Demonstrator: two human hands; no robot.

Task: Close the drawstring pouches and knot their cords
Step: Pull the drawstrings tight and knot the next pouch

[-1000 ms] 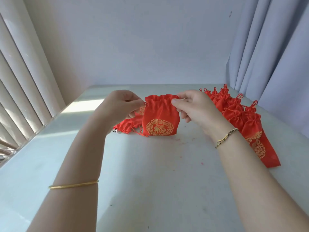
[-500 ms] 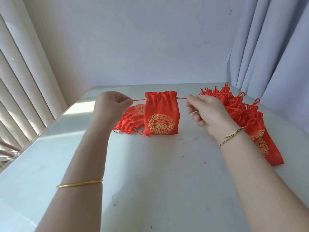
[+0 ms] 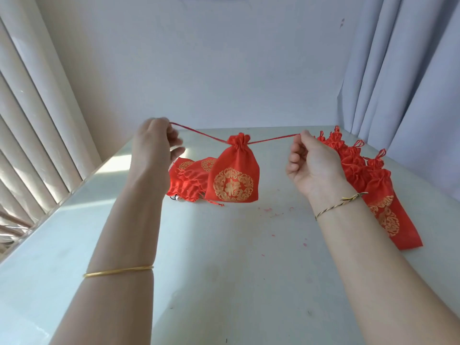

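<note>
As the left hand (image 3: 154, 145) and right hand (image 3: 311, 165) pull wider apart, the pouch (image 3: 234, 175) cinches shut mid-frame.
Each pinches a taut cord (image 3: 273, 139); the pouch is strung between them, knot not yet tied.

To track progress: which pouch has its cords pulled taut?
The pouch whose cords the left hand and right hand pinch; left pile and right row lie unheld.

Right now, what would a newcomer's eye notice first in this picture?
A red pouch with a gold emblem hangs at the centre, mouth cinched, between cords pinched by the left hand and right hand. A row of closed pouches lies along the right side of the table.
</note>
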